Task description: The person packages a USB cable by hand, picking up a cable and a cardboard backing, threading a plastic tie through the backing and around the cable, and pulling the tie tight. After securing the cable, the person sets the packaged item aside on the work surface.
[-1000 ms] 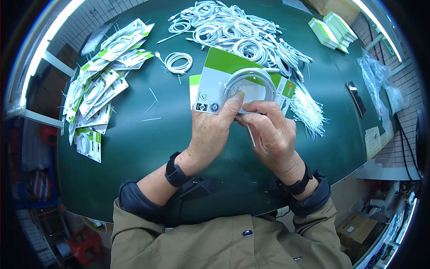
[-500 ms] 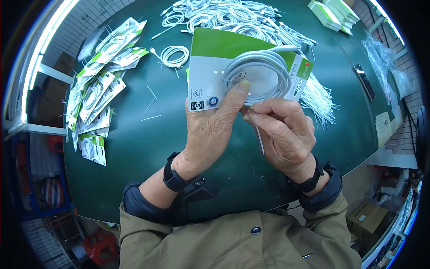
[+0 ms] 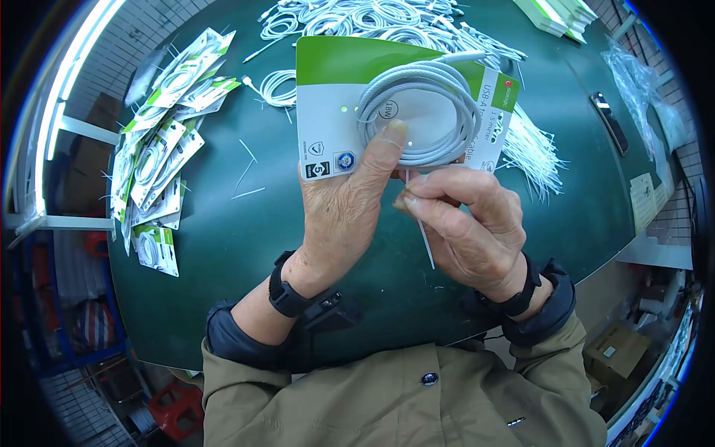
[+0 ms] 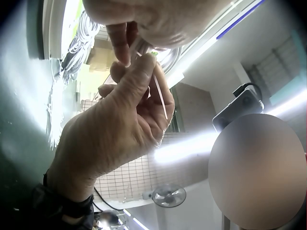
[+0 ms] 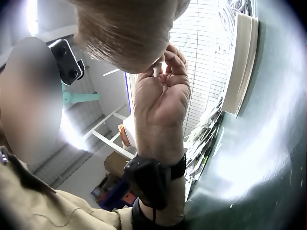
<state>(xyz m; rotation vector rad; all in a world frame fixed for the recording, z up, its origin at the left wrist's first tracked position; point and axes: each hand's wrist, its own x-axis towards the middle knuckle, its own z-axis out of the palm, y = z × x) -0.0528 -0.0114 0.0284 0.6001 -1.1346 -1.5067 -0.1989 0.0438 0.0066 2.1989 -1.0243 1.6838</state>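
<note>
In the head view, my left hand (image 3: 339, 205) grips a green-and-white packaging card (image 3: 324, 123) from below. Its thumb presses inside a coiled white USB cable (image 3: 463, 123) that lies against the card's face. At the card's lower edge, my right hand (image 3: 480, 227) pinches a thin white cable tie (image 3: 427, 247) between thumb and forefinger, its free end pointing down. The left wrist view shows the same tie (image 4: 160, 98) beside the right hand (image 4: 108, 124). Seen from the right wrist, the left hand (image 5: 162, 103) has curled fingers, partly hidden behind the right hand.
Carded cables (image 3: 160, 141) are heaped at the left, near snipped tie pieces (image 3: 246, 173). Behind the card lie one coil (image 3: 275, 88) and a large cable pile (image 3: 372, 18). To the right are loose ties (image 3: 535, 156), a phone (image 3: 609, 123), stacked cards (image 3: 551, 18) and a plastic bag (image 3: 640, 93).
The card has moved up and left in the head view and looks larger. My right fingers have drawn slightly down from its edge, still pinching the tie, with more of it showing.
</note>
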